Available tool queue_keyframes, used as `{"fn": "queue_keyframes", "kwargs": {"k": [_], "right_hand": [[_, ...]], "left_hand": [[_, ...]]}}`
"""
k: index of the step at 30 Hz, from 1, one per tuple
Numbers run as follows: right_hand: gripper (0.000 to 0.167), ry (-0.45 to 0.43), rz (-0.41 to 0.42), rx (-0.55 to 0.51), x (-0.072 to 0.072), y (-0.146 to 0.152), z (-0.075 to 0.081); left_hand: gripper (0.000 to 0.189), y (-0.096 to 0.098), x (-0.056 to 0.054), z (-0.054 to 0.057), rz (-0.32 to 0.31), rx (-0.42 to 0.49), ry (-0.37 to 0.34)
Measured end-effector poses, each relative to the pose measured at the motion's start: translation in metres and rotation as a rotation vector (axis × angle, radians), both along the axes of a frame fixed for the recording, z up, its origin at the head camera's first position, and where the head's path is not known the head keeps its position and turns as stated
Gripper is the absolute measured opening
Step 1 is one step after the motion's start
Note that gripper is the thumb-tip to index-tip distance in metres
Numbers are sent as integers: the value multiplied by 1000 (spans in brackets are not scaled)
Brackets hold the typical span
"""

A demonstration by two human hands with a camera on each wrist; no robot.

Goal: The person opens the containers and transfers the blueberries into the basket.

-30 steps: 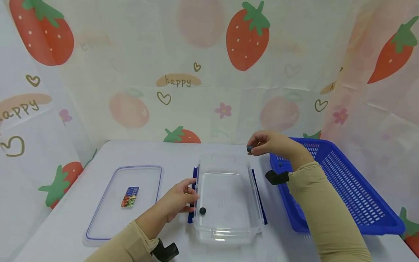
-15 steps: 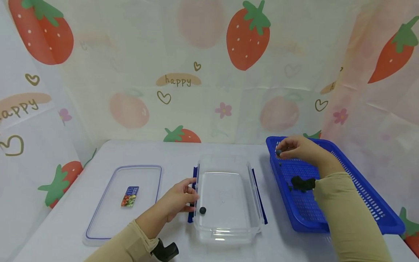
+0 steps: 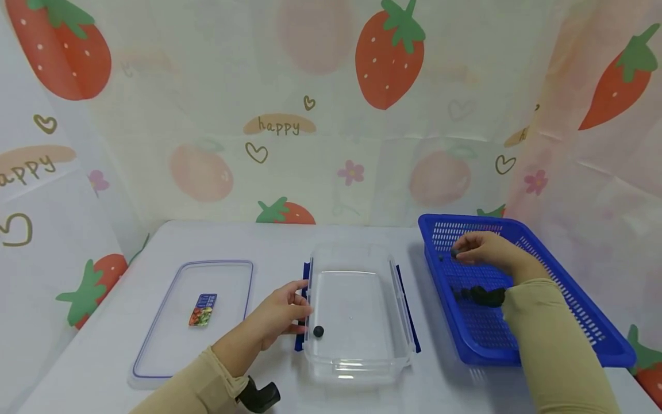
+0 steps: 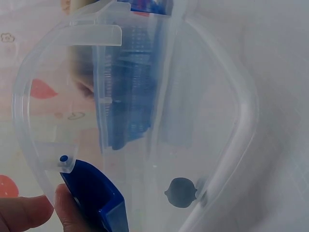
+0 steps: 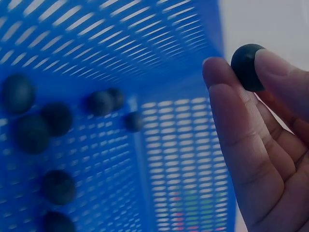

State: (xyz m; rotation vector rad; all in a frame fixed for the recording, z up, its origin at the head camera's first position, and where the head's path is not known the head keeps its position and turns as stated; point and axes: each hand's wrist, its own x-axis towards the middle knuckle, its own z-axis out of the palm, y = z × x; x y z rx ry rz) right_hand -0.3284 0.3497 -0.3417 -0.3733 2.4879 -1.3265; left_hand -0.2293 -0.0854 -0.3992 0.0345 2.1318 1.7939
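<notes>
My right hand (image 3: 488,253) pinches a small dark ball (image 5: 247,67) between thumb and fingertips, over the far left part of the blue basket (image 3: 569,299). Several similar dark balls (image 5: 59,187) lie inside that basket, partly hidden by the arm in the head view. On the table stands a lidless clear plastic box (image 3: 354,322) with blue side latches (image 4: 94,193). At its left side my left hand (image 3: 279,313) grips the rim beside the latch. One dark ball (image 3: 318,332) sits in the box near its left wall, just by those fingers.
To the left of the box, a clear lid (image 3: 170,345) with a blue seal lies flat on the white table (image 3: 279,244). A colourful label (image 3: 203,310) shows on the lid. Behind the table hangs a strawberry-print cloth (image 3: 331,172).
Still pinching the dark ball, my right hand has moved right from the gap near the box and then lowered into the basket. The left hand and the box keep their places.
</notes>
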Motion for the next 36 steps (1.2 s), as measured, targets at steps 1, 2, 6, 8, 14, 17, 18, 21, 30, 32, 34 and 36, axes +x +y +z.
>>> {"fn": "queue_keyframes", "kwargs": {"k": [1,2,6,8,14,17,18,21,30,32,34,36], "right_hand": [[28,-18,-2,-7,-1,1,-3],[27,-37,-7,-12,-1,2,-5],[22,-82,7,29,-1,3,-14],[20,-93,16,81,0,3,-17],[16,-151,-21,150,3,1,-22],[15,-168,-33,148,2,2,-25],[14,-169,-30,147,2,3,-26],[14,-172,-40,136,0,5,-30],[25,-204,-83,78,0,10,-30],[26,-203,-89,74,0,11,-29],[27,-199,-91,73,0,11,-28],[27,-195,-90,62,0,12,-26]], "left_hand": [[60,0,0,0,1,-2,0],[60,0,0,0,1,-3,1],[60,0,-1,0,1,-1,-4],[60,0,0,0,0,1,-5],[60,1,0,0,-1,0,-3],[60,1,0,0,2,0,-2],[60,1,0,-1,5,0,-2],[60,1,0,-1,9,0,-2],[60,1,1,1,15,-1,-7],[60,1,1,2,17,-1,-9],[60,2,1,2,16,-1,-10],[60,2,1,2,14,0,-9]]}}
